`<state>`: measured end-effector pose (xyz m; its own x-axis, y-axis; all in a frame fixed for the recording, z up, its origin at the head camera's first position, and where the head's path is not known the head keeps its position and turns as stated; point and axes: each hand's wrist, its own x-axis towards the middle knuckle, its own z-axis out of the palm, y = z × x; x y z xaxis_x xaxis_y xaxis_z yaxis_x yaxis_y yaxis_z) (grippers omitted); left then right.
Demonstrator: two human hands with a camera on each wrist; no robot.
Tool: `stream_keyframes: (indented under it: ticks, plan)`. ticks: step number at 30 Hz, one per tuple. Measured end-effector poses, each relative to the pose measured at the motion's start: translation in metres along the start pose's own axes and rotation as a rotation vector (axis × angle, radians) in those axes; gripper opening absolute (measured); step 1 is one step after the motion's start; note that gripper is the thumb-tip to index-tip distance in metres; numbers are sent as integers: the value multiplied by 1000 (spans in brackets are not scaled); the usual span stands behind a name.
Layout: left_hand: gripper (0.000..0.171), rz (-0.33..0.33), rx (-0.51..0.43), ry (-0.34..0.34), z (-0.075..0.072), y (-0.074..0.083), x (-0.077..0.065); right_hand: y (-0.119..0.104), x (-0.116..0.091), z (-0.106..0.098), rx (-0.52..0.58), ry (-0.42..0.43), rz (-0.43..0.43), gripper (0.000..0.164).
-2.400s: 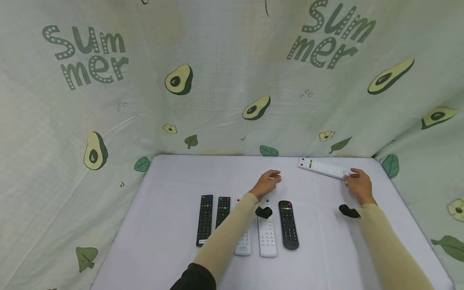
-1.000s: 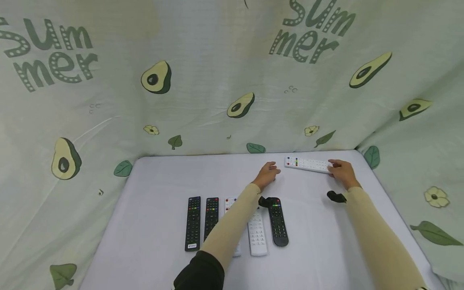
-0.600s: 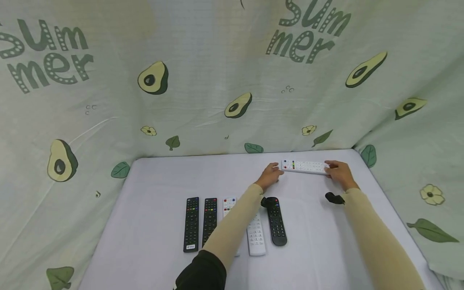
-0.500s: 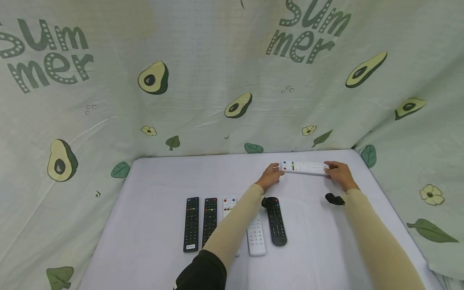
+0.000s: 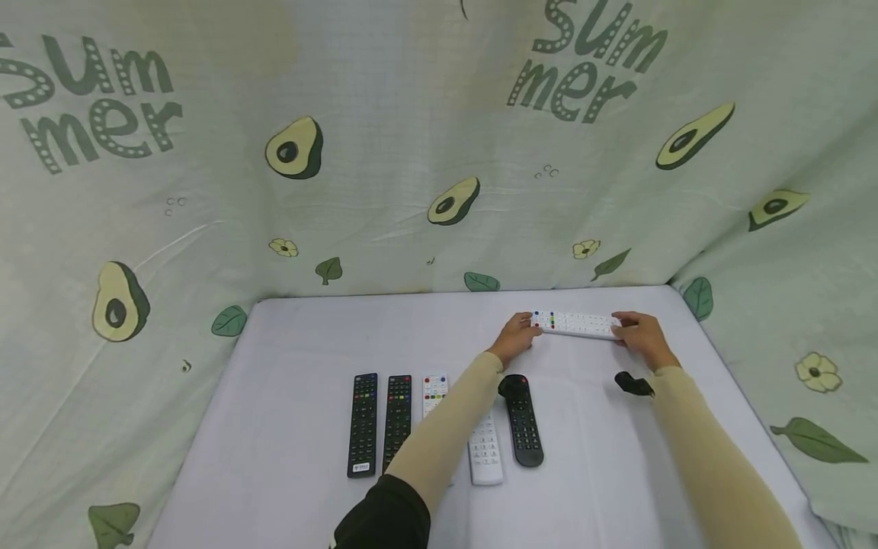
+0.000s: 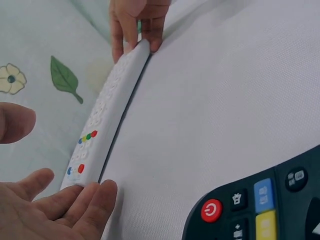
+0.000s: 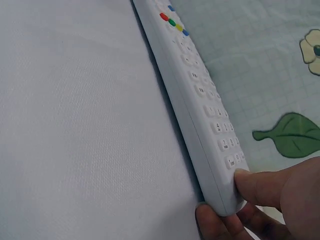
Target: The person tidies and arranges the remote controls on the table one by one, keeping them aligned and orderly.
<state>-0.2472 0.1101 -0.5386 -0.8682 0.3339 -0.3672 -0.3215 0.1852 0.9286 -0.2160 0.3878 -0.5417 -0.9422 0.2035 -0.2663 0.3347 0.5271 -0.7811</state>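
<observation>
A white remote control (image 5: 576,324) lies sideways near the table's back edge, keys facing up. At its right end my right hand (image 5: 643,337) pinches it; the right wrist view shows the thumb on top of the remote control (image 7: 192,107) and fingers below. My left hand (image 5: 516,339) is at the other end, by the coloured buttons. In the left wrist view its fingertips (image 6: 102,200) touch that end, and the thumb stands apart from it. A black remote control (image 5: 524,427) lies just in front of the left hand.
Two black remotes, one at the far left (image 5: 363,427) and one beside it (image 5: 398,412), lie in a row with two white ones (image 5: 435,389) (image 5: 485,450). My left forearm hangs across the row and partly hides them. A patterned cloth (image 5: 384,229) rises behind the white table (image 5: 288,358).
The white remote has shifted left and slightly toward me, turning more level, with my right hand on it. My left hand has come to its left end, where a gap was before.
</observation>
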Motion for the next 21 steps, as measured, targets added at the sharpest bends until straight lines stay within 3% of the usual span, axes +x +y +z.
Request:
stream_keyframes:
  ticks: [11,21]
  plan:
    - [49,29,15,77,-2,-3,-14,1,-27,7,45,68,18,54]
    - [49,120,-127,98,-11,-9,-25,-10,-63,16,149,74,10,54]
